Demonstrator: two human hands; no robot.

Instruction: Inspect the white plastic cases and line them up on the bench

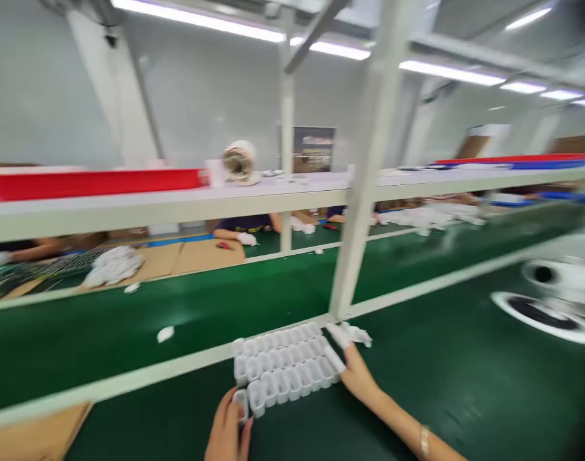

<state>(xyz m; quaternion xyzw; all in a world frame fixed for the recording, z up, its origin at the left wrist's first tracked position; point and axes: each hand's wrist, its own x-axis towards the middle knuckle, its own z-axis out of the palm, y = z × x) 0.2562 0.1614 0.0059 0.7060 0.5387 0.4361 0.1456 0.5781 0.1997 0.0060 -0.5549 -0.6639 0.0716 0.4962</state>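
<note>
Rows of small white plastic cup-shaped parts stand packed side by side on the dark green bench. At the near left corner of this block, my left hand has its fingers around a single white cup-shaped part. My right hand lies along the block's right end, touching it, with thumb and fingers apart. White coverings appear to be on its fingertips, though blur hides the detail. Just beyond those fingers is a crumpled white thing that I cannot make out.
A pale upright post rises behind the block and supports a long shelf. Past the bench rail runs a green conveyor belt with a white piece. Cardboard lies left, blurred white devices stand right. Co-workers' arms show opposite.
</note>
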